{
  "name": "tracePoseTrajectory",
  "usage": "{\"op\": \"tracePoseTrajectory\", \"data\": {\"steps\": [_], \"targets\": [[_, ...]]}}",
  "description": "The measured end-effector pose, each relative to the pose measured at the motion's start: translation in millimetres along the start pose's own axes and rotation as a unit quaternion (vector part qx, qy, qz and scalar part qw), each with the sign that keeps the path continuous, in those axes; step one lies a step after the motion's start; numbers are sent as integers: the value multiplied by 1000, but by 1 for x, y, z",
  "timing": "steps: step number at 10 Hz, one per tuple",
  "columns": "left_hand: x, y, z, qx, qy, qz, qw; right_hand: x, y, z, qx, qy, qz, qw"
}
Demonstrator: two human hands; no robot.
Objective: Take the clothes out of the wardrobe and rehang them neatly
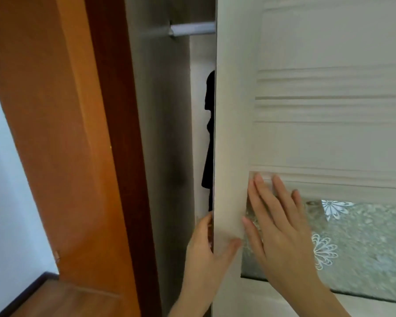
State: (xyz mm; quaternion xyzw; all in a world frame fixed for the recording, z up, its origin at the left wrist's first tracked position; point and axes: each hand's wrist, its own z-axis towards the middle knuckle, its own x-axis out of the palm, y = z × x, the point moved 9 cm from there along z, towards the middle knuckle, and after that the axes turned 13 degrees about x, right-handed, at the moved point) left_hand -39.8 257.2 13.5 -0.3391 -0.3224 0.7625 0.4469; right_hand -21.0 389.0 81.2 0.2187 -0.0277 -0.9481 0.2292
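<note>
Grips the free vertical edge of the white wardrobe door [318,138] with the left hand [204,248], thumb laid across the front face, fingers hooked round behind the edge and mostly hidden. Presses the right hand [281,229] flat just beside it, fingers straight and spread, holding nothing, palm over the corner of a frosted glass pane [364,243] printed with white flower outlines, fingertips reaching the ribbed moulding above. Stands the door ajar, leaving a tall, narrow gap between its edge and the grey inner side wall [165,133] of the wardrobe. Reveals in that gap a sliver of a dark garment [210,143], hanging close behind the door edge, the rest of it hidden by the door. Shows higher up a silver rail [192,29] running from the side wall and vanishing behind the door. Hems the opening on the left with an orange-brown wooden frame [62,133], tilted in the wide lens, touching the wardrobe's side. Gives way farther left to a pale blue wall [5,179], and at the bottom corner to a brown wooden surface [62,298] with a dark border.
</note>
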Motion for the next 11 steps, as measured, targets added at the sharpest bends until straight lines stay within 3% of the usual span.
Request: {"op": "tracePoseTrajectory", "data": {"steps": [1,2,3,4,6,9,10,11], "targets": [[-63,-21,-2,153,-76,181,969,17,30,0,-13,13,5,1000],[-134,-38,-14,275,-241,312,877,35,56,1,-10,38,25,999],[-162,-17,0,210,-234,351,882,47,77,-2,-3,63,37,997],[-168,14,11,182,-169,360,899,64,101,-8,1,90,52,995],[-165,20,14,233,-153,355,892,77,129,-5,2,83,65,994],[-162,20,17,276,-192,340,878,79,144,-3,-2,67,56,996],[-162,18,17,260,-185,341,884,75,143,0,-8,95,66,993],[-165,13,16,233,-165,348,893,47,131,-5,-70,74,153,983]]}}
